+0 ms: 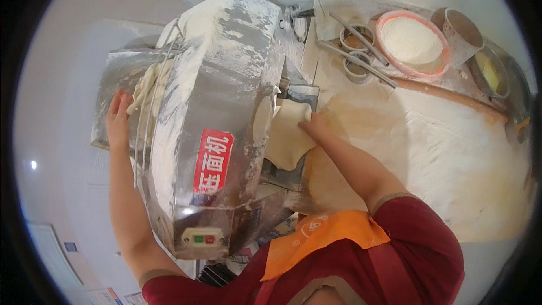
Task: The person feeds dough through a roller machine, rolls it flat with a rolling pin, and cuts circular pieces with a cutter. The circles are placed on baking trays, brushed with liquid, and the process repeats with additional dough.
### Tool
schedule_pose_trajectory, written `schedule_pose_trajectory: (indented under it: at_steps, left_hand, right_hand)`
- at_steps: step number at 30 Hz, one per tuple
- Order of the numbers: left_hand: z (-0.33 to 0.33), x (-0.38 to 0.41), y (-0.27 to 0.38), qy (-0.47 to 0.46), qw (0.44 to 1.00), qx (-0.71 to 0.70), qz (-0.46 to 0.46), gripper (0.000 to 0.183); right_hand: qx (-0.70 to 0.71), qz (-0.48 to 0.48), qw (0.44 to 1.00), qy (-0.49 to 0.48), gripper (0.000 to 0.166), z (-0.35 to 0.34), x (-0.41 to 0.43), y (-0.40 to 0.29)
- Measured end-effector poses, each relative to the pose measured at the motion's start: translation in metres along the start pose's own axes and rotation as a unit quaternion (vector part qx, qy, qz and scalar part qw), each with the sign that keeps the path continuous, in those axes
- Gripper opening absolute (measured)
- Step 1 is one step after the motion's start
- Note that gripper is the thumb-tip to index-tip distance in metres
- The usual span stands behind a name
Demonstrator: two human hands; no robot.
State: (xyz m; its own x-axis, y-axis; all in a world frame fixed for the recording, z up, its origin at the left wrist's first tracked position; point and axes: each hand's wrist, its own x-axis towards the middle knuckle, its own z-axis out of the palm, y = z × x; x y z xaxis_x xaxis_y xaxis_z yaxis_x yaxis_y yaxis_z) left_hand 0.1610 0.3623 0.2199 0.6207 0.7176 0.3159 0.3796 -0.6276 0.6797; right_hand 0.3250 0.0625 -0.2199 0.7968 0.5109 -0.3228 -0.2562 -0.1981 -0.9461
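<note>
A flour-dusted metal dough sheeter (228,89) stands before me, bearing a red label with writing. On its left side, lumpy folds of dough (146,87) lie on the metal feed tray (111,80), behind thin guard bars. My left hand (118,112) is raised at the edge of these folds, fingers loosely apart, and does not visibly grip them. From the machine's right side hangs a smooth, pale dough sheet (290,137), lying over a dark metal plate (307,93). My right hand (312,127) pinches its right edge; some fingertips are hidden.
Green and red push buttons (204,239) sit on the machine's near end. To the right is a floured worktable (449,148). A long wooden rolling pin (453,95), metal rods (360,63), ring-shaped containers (357,38), a pink flour basin (381,57) and a bucket (461,36) line its back.
</note>
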Motion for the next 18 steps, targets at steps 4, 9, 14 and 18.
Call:
schedule_pose_trajectory:
  at_steps: [4,9,14,18]
  left_hand:
    - [-0.050,-0.064,0.039,0.036,0.997,-0.065,-0.003,0.050]
    - [-0.011,-0.183,0.085,0.109,0.985,-0.068,0.115,0.037]
    - [0.158,-0.308,0.093,-0.070,0.992,-0.103,0.021,0.026]
    - [0.298,-0.424,-0.004,-0.263,0.964,0.049,0.016,0.084]
  right_hand:
    - [-0.011,-0.012,1.000,0.014,0.048,-0.034,-0.022,0.026]
    - [-0.056,-0.026,0.998,-0.010,0.048,-0.094,-0.070,0.036]
    - [-0.016,-0.007,1.000,0.004,0.048,-0.149,-0.098,0.081]
    - [-0.047,-0.034,0.998,-0.021,0.047,-0.182,-0.157,0.075]
